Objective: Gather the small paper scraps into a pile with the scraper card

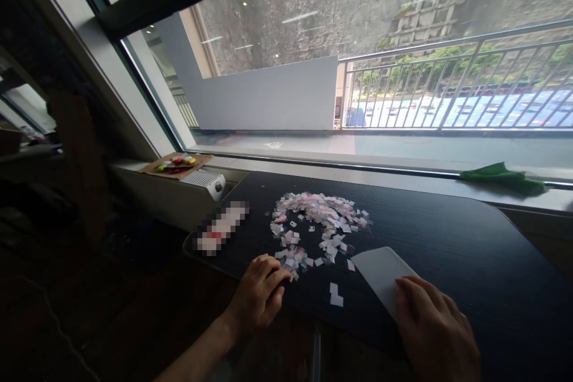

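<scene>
A loose, ring-like heap of small white and pinkish square pieces is spread over the dark table. My left hand is at the heap's near left end, its fingers curled and thumb drawn in. Whether anything is between those fingers is too small to make out. On the right, my right hand grips a flat grey-white sheet by its near end. The sheet's far corner lies close to the heap's right side. Two or so white squares lie apart between my hands.
A blurred-out pinkish item lies at the table's left edge. Beyond it are a white ridged box and a brown board bearing colourful small things. A green cloth rests on the sill below the large window.
</scene>
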A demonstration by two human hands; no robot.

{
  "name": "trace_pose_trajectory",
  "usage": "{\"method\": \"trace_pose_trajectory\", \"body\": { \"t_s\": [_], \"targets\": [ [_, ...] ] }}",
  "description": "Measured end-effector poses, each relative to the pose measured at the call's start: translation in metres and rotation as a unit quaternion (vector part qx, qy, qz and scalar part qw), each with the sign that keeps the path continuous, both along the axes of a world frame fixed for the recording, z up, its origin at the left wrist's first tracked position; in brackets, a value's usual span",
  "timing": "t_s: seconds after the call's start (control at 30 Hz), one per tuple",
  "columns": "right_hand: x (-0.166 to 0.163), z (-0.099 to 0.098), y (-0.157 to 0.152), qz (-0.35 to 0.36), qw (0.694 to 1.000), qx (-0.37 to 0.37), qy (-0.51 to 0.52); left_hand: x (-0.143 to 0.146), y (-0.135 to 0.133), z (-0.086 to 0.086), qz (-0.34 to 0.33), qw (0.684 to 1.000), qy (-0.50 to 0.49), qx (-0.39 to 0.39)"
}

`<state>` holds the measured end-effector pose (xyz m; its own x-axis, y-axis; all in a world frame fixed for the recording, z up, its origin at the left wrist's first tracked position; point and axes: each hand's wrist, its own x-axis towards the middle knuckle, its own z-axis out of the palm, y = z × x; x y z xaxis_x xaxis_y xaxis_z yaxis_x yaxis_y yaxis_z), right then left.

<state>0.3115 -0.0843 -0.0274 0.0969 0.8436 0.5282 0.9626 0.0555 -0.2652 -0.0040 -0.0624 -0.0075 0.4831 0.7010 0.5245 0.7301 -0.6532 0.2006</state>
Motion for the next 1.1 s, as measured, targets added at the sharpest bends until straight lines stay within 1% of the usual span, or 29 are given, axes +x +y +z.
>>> {"method": "trace_pose_trajectory", "body": {
  "t_s": [0.17,0.27,0.37,0.5,0.6,0.83,0.93,1.0,1.1],
  "targets": [
    [-0.001,0.006,-0.002,0.007,1.0,0.0,0.004,0.003,0.0,0.0,0.002,1.0,-0.014,0.0],
    [0.0,0.006,-0.001,0.005,1.0,0.011,-0.005,0.003,0.001,-0.001,-0.009,1.0,-0.016,0.008],
    [0.001,0.005,0.0,-0.006,1.0,0.019,-0.01,0.001,0.003,-0.003,-0.028,0.999,-0.02,0.022],
    [-0.001,0.006,0.001,-0.037,0.999,0.017,0.007,-0.001,0.005,-0.005,-0.037,0.999,-0.021,0.021],
    [-0.002,0.008,0.003,-0.037,0.999,0.023,0.009,-0.002,0.005,-0.007,-0.04,0.999,-0.026,0.02],
    [-0.004,0.012,0.009,-0.043,0.999,0.01,0.021,0.0,0.009,-0.013,-0.025,0.999,-0.034,0.012],
    [-0.008,0.015,0.012,-0.037,0.999,0.003,0.028,0.0,0.012,-0.013,-0.018,0.999,-0.028,-0.009],
    [-0.011,0.017,0.014,-0.033,0.999,-0.001,0.038,0.0,0.013,-0.013,-0.013,0.999,-0.027,-0.02],
    [-0.013,0.022,0.016,-0.024,0.998,0.004,0.061,0.002,0.013,-0.007,-0.009,0.999,-0.03,-0.006]
  ]
}}
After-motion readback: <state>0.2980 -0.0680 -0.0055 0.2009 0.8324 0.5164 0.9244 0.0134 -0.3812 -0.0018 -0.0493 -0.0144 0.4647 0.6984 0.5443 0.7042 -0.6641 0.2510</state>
